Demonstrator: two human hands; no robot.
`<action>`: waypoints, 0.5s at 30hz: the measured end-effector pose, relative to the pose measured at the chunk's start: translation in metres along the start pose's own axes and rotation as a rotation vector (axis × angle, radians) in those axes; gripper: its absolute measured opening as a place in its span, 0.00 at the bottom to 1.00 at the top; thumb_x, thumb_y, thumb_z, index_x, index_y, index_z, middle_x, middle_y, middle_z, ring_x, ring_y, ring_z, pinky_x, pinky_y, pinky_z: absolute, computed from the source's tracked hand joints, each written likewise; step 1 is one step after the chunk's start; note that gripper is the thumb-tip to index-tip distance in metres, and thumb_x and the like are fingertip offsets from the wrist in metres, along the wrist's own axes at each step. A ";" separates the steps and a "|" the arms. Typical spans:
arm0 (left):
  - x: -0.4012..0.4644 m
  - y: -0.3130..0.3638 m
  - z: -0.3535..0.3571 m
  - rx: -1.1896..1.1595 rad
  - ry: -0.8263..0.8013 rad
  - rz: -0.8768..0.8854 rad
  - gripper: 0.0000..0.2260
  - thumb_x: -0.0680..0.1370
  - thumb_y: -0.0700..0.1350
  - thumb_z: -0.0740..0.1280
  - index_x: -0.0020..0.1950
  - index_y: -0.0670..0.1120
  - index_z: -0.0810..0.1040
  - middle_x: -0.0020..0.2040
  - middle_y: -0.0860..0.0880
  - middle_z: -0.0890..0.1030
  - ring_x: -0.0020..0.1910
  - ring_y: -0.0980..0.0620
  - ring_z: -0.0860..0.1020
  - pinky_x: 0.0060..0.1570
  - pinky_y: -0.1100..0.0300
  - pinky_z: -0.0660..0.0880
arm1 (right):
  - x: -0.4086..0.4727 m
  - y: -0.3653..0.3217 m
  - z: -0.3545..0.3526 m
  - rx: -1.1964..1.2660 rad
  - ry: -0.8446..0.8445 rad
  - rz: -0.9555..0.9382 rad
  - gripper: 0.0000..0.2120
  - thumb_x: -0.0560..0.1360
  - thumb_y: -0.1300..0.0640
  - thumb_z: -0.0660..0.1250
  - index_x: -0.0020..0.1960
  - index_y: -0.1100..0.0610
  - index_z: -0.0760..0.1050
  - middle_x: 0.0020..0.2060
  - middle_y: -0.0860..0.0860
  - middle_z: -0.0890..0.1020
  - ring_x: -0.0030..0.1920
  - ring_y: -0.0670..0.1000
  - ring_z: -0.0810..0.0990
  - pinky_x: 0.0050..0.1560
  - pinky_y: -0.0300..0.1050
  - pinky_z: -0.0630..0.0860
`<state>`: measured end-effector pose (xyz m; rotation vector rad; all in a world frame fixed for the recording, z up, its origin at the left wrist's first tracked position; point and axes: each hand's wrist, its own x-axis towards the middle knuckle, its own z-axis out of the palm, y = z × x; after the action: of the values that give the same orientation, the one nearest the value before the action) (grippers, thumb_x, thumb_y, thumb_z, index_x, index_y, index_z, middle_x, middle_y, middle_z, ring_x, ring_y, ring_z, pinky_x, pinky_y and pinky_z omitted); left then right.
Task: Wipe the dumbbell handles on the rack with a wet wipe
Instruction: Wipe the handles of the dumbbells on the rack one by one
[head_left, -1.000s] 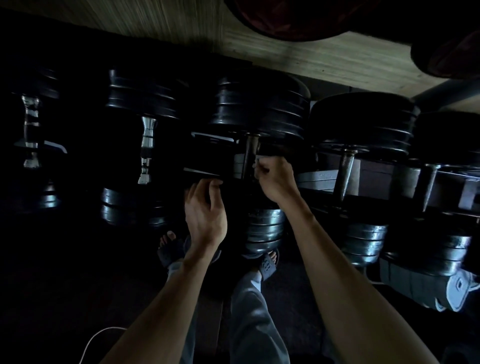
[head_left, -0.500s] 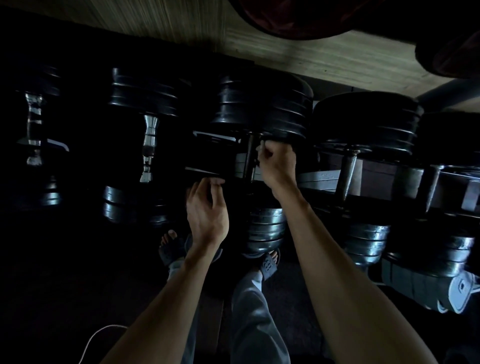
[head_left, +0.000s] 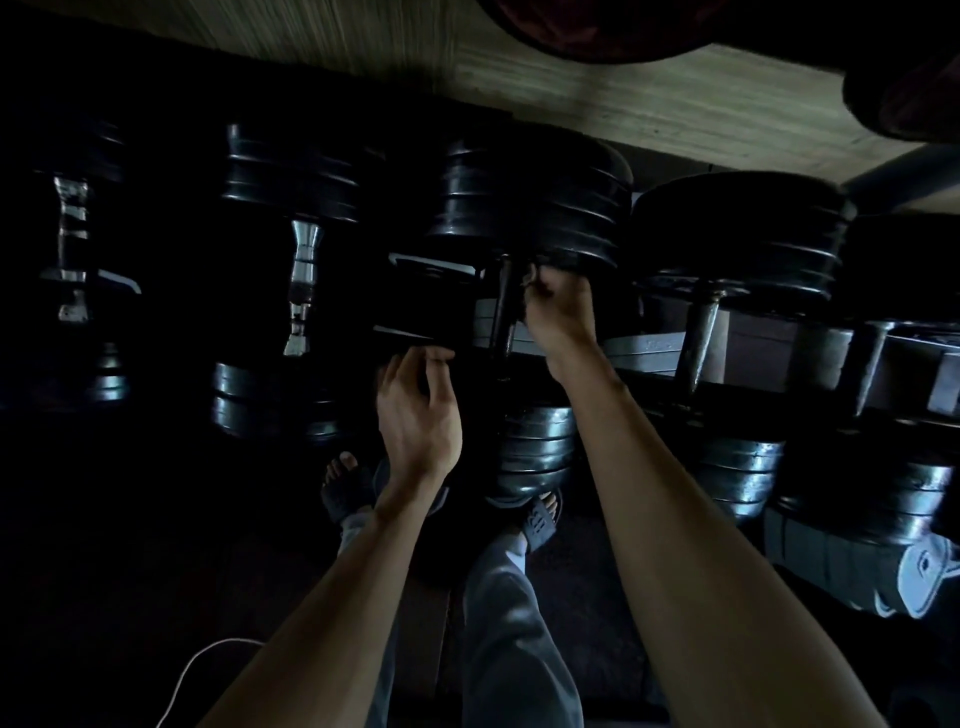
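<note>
Dim light fills the room, and most of it falls on a pale wood-grain floor (head_left: 597, 98) past the far side of the rack (head_left: 649, 345), whose grey rail runs left to right under a row of black dumbbells. Only one view is on offer, from the person's head, looking down.

Take the middle dumbbell handle (head_left: 500, 306) as the marker. The right hand (head_left: 558, 312) is just right of it, fingers curled in against the bar near its far end, hard under the big plate stack (head_left: 530, 197). A second ago that hand sat lower, toward the near end of the same bar, so it has slid along the handle away from the person — a wiping stroke, I would say, nearly at the end of its run. The wet wipe itself I cannot make out; too dark inside the fist.

The left hand (head_left: 418, 415) has hardly moved: it hangs nearer than the handle and to its left, fingers loosely bent, tips by a dark edge of the rack, holding nothing I can see.

Left of the marker two shiny chrome handles (head_left: 304, 291) gleam; to its right another dark handle (head_left: 701, 338) waits — by my reckoning several bars remain. Below, sandalled feet (head_left: 345, 491) and a white cable (head_left: 208, 665) lie on the dark floor.
</note>
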<state>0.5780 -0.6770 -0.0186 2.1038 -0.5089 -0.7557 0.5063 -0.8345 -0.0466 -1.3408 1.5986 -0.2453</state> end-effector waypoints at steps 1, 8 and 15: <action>-0.001 0.000 0.000 -0.001 -0.005 0.004 0.15 0.79 0.49 0.54 0.48 0.50 0.80 0.47 0.54 0.81 0.52 0.51 0.77 0.54 0.49 0.74 | -0.007 0.006 -0.003 -0.010 -0.040 0.008 0.12 0.78 0.58 0.61 0.42 0.64 0.77 0.31 0.54 0.78 0.34 0.49 0.75 0.34 0.45 0.72; -0.001 0.001 0.000 -0.007 0.008 0.019 0.15 0.79 0.48 0.54 0.47 0.49 0.81 0.45 0.53 0.81 0.50 0.50 0.77 0.53 0.46 0.75 | -0.018 0.006 -0.017 -0.108 -0.224 0.029 0.15 0.77 0.65 0.64 0.33 0.57 0.77 0.30 0.50 0.77 0.30 0.46 0.76 0.33 0.41 0.73; -0.001 0.002 -0.001 0.023 -0.020 0.010 0.17 0.78 0.49 0.53 0.49 0.48 0.81 0.48 0.53 0.81 0.52 0.52 0.76 0.55 0.50 0.74 | -0.056 -0.013 -0.023 -0.322 -0.087 -0.107 0.13 0.82 0.58 0.62 0.45 0.63 0.80 0.35 0.55 0.80 0.35 0.50 0.74 0.33 0.43 0.64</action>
<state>0.5783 -0.6769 -0.0160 2.1152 -0.5409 -0.7689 0.4908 -0.8029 0.0040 -1.6624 1.5399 0.0090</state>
